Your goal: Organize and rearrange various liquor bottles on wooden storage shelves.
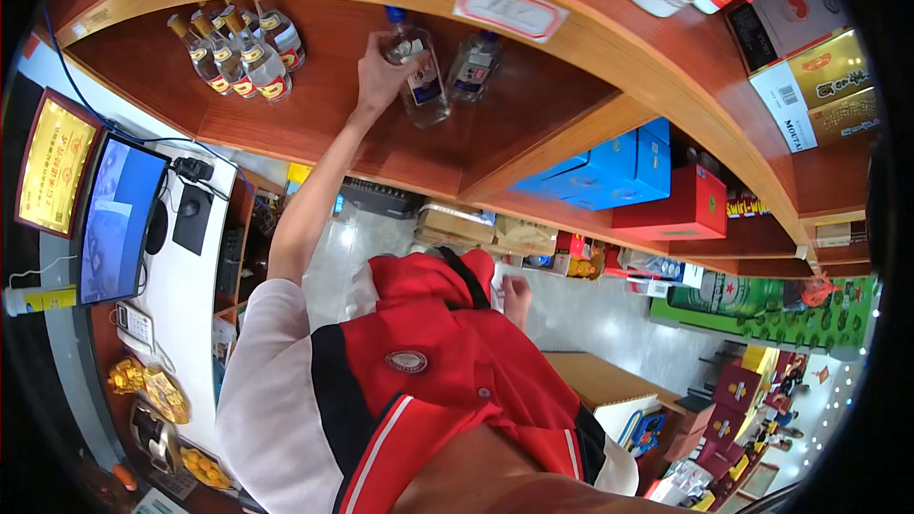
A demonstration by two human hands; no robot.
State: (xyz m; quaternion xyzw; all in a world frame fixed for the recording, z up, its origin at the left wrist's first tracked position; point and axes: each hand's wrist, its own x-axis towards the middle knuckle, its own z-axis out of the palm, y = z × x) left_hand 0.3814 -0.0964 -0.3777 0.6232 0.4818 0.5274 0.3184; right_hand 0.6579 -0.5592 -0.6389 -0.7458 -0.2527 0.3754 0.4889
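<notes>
My left hand (389, 71) is closed around the upper part of a clear glass bottle (427, 96) with a blue cap and dark label, inside a wooden shelf compartment (321, 121). Just right of it stands a similar blue-capped bottle (471, 71). Several clear bottles (250, 61) with gold caps and red-and-yellow labels are grouped at the compartment's left. Low beside the front of my red shirt is my right hand (515, 298), its fingers curled; whether it holds anything is not clear.
Blue boxes (614, 164) and a red box (678, 207) fill the adjoining compartment. A label holder (510, 12) is on the shelf edge. At left are a monitor (121, 218), a white counter (182, 300) and a telephone (136, 325). Cartons (457, 223) lie on the floor.
</notes>
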